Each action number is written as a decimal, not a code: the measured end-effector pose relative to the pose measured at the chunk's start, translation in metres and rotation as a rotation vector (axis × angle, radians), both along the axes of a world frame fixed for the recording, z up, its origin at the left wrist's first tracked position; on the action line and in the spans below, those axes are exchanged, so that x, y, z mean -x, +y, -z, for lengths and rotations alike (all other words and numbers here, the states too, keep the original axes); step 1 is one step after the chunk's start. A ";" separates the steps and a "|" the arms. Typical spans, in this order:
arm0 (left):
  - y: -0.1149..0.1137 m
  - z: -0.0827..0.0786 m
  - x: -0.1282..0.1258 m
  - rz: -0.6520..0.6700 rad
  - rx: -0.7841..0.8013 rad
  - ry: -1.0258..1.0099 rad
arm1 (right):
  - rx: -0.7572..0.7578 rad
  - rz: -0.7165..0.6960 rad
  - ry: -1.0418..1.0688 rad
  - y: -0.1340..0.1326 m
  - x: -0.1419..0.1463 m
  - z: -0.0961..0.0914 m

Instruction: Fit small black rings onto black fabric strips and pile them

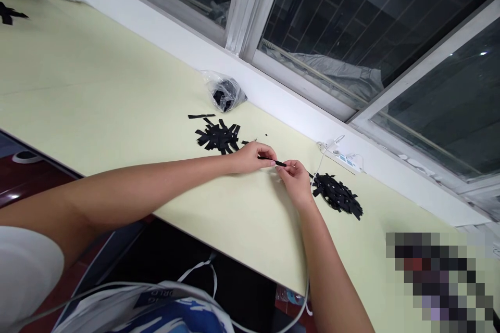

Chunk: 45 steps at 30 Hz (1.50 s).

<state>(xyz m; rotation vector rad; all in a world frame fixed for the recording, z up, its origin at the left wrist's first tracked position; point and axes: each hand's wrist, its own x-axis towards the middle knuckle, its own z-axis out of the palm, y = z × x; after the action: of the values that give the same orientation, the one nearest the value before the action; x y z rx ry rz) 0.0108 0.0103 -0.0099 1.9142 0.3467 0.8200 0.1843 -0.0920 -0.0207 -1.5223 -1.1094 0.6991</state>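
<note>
A short black fabric strip [279, 163] is stretched between my two hands, just above the pale table. My left hand [252, 157] pinches one end of it between thumb and fingers. At the other end, my right hand [295, 179] grips with thumb and fingertips. Beyond my left wrist lies a loose pile of black strips [219, 136]. A second, denser pile of black strips [338, 195] rests to the right of my right hand. Small light specks dot both piles, too tiny to name.
A clear plastic bag [226, 94] with black pieces stands by the wall. One lone strip [201, 116] lies near it. A white power strip [346, 160] with cables sits along the wall, and a white cable runs down past my right arm. The table edge [230, 257] is near me.
</note>
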 end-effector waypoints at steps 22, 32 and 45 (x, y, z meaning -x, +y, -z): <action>0.002 0.000 0.000 0.066 0.174 -0.019 | -0.047 -0.053 0.215 -0.004 0.018 -0.015; 0.004 0.002 0.001 0.062 0.128 0.023 | -0.032 -0.079 0.202 -0.004 0.015 -0.013; 0.006 0.004 0.000 0.025 0.069 0.069 | 0.008 -0.174 0.200 -0.007 0.018 -0.014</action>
<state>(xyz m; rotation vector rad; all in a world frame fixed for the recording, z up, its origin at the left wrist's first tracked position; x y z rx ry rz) 0.0106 0.0162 -0.0144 1.8818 0.3883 0.7178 0.1663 -0.0989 -0.0069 -1.3403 -1.0951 0.9551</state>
